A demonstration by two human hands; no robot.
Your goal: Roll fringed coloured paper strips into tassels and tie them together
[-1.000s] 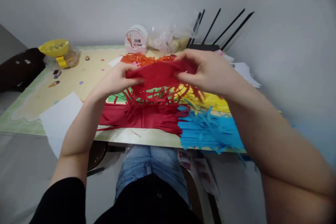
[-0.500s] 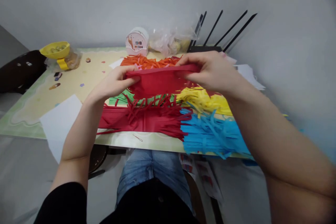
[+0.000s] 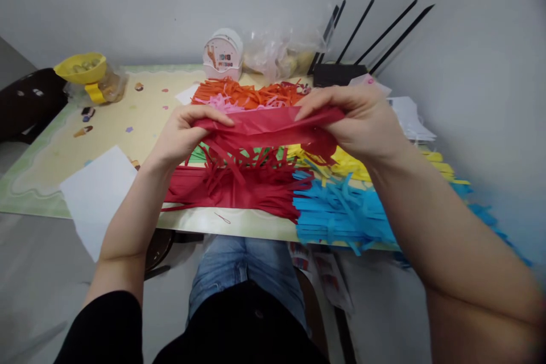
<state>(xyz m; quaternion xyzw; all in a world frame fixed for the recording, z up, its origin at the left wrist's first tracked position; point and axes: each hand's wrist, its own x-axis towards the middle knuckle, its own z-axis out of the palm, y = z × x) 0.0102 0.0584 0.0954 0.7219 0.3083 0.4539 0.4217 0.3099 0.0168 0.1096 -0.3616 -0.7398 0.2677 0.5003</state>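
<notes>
The left hand and right hand pinch 2 ends of red paper over the middle of the tabletop. Red strips near its front edge are cut already; the held paper is not laid down yet. Before, it hung flatter; now it bunches under the right hand.

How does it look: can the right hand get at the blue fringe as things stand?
Probably yes: the blue fringe looks largely uncovered on the table, but the right hand holds red paper and would likely need to let go first.
</notes>
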